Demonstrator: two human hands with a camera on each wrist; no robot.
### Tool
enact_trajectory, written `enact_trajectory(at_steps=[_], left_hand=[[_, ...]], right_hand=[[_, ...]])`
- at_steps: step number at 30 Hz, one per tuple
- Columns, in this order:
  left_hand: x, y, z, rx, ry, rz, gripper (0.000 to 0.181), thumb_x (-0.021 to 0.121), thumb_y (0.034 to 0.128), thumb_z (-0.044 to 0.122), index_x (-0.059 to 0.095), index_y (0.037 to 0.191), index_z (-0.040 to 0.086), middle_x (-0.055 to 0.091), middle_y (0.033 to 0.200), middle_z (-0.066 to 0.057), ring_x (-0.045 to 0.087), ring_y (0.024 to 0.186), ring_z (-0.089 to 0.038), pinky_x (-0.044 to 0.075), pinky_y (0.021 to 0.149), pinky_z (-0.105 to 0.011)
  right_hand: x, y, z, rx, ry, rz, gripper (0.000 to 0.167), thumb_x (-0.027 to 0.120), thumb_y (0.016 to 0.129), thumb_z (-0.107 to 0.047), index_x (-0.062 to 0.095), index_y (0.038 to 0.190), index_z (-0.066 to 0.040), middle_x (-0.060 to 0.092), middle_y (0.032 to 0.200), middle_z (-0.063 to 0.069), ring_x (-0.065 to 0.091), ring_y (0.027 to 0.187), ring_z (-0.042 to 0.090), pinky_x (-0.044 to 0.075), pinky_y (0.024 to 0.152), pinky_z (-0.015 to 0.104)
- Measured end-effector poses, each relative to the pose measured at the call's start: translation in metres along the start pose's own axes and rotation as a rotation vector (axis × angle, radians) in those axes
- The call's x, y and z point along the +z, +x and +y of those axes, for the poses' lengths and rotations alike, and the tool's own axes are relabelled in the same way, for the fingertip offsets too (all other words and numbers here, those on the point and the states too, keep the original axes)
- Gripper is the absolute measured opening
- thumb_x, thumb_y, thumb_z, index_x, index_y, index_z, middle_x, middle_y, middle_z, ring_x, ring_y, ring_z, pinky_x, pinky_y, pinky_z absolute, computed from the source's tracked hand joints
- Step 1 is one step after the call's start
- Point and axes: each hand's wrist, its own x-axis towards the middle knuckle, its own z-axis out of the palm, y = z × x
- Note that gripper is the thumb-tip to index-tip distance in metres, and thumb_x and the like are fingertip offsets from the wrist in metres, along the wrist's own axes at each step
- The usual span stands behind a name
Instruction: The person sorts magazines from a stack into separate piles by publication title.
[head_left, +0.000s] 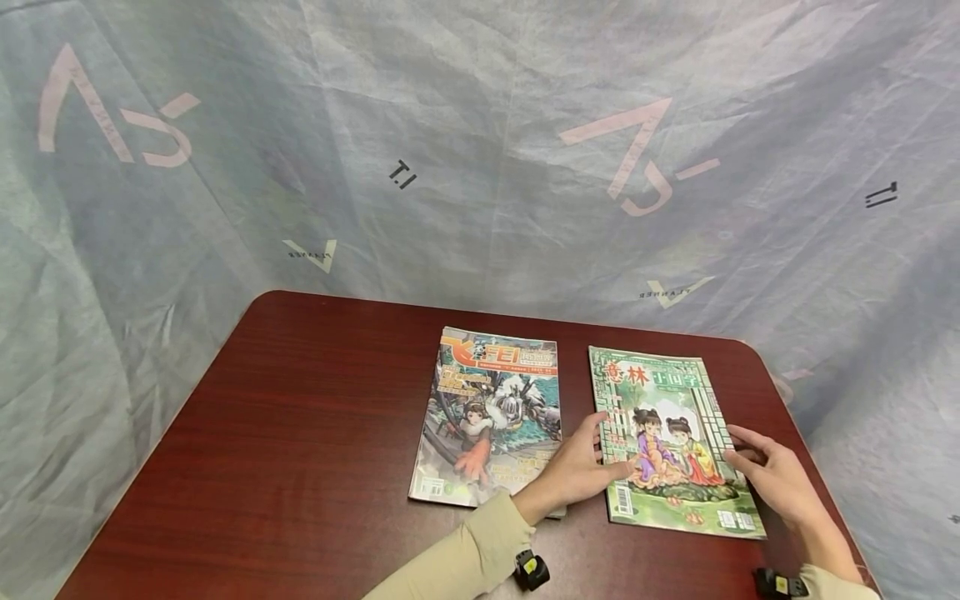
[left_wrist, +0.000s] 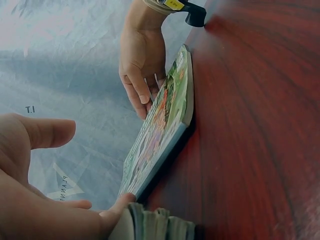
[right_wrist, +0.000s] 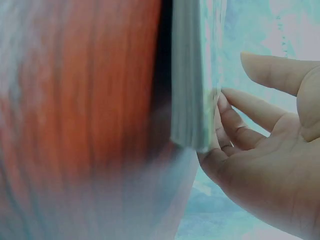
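A green magazine [head_left: 666,442] with two cartoon children on its cover lies at the right of the table. My left hand [head_left: 581,467] is at its left edge, fingertips at the side and thumb raised above the cover in the left wrist view. At the opposite edge is my right hand [head_left: 776,475]. In the right wrist view, the fingers of that hand touch the side of the thick block of pages [right_wrist: 187,75], while its thumb stands apart. Both hands have fairly straight fingers. What lies under the magazine is hidden.
A stack of magazines [head_left: 491,417], topped by a colourful comic-style cover, lies just left of my left hand. They rest on a dark red wooden table [head_left: 262,433] with rounded far corners. Grey printed cloth [head_left: 480,167] hangs behind and beside it.
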Motion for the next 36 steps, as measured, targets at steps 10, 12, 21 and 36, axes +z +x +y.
enact_trajectory(at_steps=[10,12,21,36], left_hand=[[-0.003,-0.001,-0.001,0.008,-0.009,-0.004,0.084,0.086,0.0984,0.025,0.042,0.17,0.014,0.052,0.165,-0.021,0.066,0.137,-0.038,0.056,0.112,-0.043],[-0.003,-0.002,0.0,0.01,-0.006,-0.003,0.084,0.086,0.0983,0.024,0.042,0.17,0.013,0.053,0.164,-0.021,0.067,0.137,-0.038,0.057,0.112,-0.044],[-0.016,-0.009,0.004,0.056,-0.001,-0.017,0.083,0.085,0.0992,0.025,0.043,0.17,0.014,0.055,0.162,-0.02,0.068,0.134,-0.035,0.058,0.109,-0.042],[-0.081,-0.031,0.008,0.204,0.026,0.039,0.078,0.079,0.1047,0.02,0.04,0.172,0.013,0.05,0.163,-0.027,0.065,0.133,-0.048,0.06,0.105,-0.047]], right_hand=[[-0.001,0.001,-0.004,0.007,-0.034,-0.012,0.063,0.065,0.115,-0.022,0.043,0.162,0.014,0.067,0.129,0.027,0.056,0.091,-0.01,0.054,0.073,0.025],[-0.001,0.002,-0.004,0.006,-0.035,-0.008,0.063,0.065,0.115,-0.022,0.043,0.162,0.015,0.067,0.131,0.029,0.056,0.091,-0.011,0.054,0.073,0.025],[0.004,0.002,-0.012,-0.036,-0.08,0.105,0.061,0.065,0.115,-0.024,0.048,0.158,0.015,0.061,0.143,0.041,0.04,0.093,-0.027,0.049,0.072,0.015],[0.035,-0.015,-0.086,-0.204,-0.019,0.3,0.054,0.074,0.108,-0.012,0.059,0.157,0.003,0.073,0.134,0.029,0.043,0.106,-0.027,0.044,0.079,0.009]])
